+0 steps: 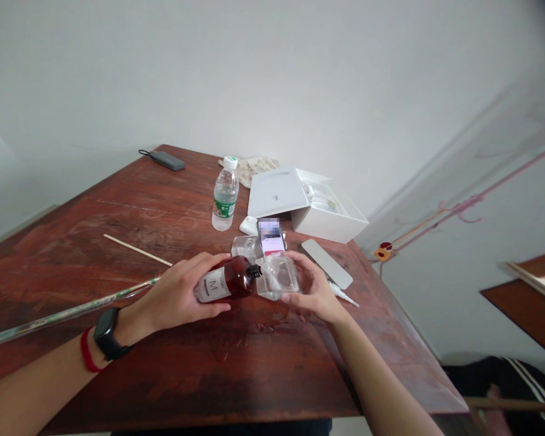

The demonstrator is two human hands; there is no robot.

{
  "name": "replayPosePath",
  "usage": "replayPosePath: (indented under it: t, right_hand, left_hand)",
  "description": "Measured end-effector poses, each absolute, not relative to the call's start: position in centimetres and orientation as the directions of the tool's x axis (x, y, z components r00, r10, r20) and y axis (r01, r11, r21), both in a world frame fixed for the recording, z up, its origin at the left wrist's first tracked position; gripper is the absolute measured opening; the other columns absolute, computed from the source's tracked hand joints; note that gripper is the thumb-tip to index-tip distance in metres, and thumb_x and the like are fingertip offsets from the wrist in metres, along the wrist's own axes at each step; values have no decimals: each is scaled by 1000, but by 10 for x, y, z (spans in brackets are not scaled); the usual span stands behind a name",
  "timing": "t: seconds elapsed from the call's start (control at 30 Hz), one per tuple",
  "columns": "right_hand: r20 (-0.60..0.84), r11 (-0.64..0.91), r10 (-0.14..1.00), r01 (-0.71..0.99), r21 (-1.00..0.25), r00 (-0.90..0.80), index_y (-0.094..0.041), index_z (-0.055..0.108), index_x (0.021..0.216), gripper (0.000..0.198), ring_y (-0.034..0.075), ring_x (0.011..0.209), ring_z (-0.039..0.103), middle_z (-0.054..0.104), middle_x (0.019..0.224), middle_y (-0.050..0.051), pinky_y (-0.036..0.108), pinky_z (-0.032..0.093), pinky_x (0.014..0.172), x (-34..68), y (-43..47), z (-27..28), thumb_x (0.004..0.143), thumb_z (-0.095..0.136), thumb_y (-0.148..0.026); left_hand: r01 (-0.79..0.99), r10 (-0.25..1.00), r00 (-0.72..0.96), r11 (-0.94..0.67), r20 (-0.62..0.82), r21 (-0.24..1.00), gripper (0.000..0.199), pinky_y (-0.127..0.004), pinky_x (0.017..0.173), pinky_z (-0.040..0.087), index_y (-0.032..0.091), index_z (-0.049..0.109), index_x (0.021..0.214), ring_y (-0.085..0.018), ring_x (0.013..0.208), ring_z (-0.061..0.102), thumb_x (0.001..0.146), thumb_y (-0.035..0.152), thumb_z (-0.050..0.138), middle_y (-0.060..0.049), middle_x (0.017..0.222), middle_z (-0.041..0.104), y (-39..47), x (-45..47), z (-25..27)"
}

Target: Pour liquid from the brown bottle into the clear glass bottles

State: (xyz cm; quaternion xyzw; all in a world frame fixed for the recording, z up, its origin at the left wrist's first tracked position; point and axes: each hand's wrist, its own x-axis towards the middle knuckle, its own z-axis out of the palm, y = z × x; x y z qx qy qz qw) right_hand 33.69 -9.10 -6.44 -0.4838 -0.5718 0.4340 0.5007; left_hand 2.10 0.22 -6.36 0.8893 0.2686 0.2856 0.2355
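Observation:
My left hand (pixel 179 297) is wrapped around a dark reddish-brown bottle (pixel 241 278) with a grey-white label marked M. The bottle lies tilted on its side, its uncapped black threaded neck pointing right at the clear plastic tray (pixel 284 275). Fingers and thumb of my right hand (pixel 315 290) grip that tray by its right side. Another clear plastic piece (pixel 244 245) shows just behind the bottle; whether the two are joined I cannot tell. A lit phone (pixel 271 237) stands behind the tray. Wet spots (pixel 263 327) gleam on the wood in front.
On the wooden table (pixel 131 375) stand a water bottle (pixel 226 197) and an open white box (pixel 331 224). A white case (pixel 249 226), a grey-white slab (pixel 327 263), a wooden stick (pixel 136 249), a long wrapped stick (pixel 72 312) and a grey device (pixel 168 160) lie around.

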Motion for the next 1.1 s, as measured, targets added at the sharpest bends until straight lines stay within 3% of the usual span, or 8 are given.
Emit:
replayPosePath:
  t: [0.23, 0.4, 1.1]
  right_hand:
    - [106, 107, 994, 103, -989, -18, -32, 65, 137, 75, 29, 114, 72, 74, 129, 5, 46, 58, 103, 333, -94, -57, 70, 99, -33]
    - [123, 123, 992, 180, -976, -8, -30, 65, 138, 76, 31, 117, 72, 74, 130, 6, 47, 58, 105, 335, -94, -55, 69, 99, -34]
    - [137, 142, 990, 204, -969, -37, -29, 65, 140, 77, 32, 126, 71, 70, 143, 10, 48, 55, 113, 334, -95, -49, 71, 99, -36]
  left_hand:
    - [335, 602, 701, -750, 381, 570, 77, -45, 103, 59, 21, 54, 149, -34, 119, 73, 86, 51, 86, -12, 138, 70, 3, 21, -65]
    - [342, 592, 710, -763, 381, 548, 78, -46, 103, 58, 21, 52, 151, -34, 119, 72, 87, 53, 86, -13, 139, 69, 4, 20, -67]
    - [324, 582, 716, -767, 387, 554, 82, -45, 103, 57, 24, 51, 153, -34, 121, 72, 87, 60, 84, -12, 142, 69, 7, 20, -75]
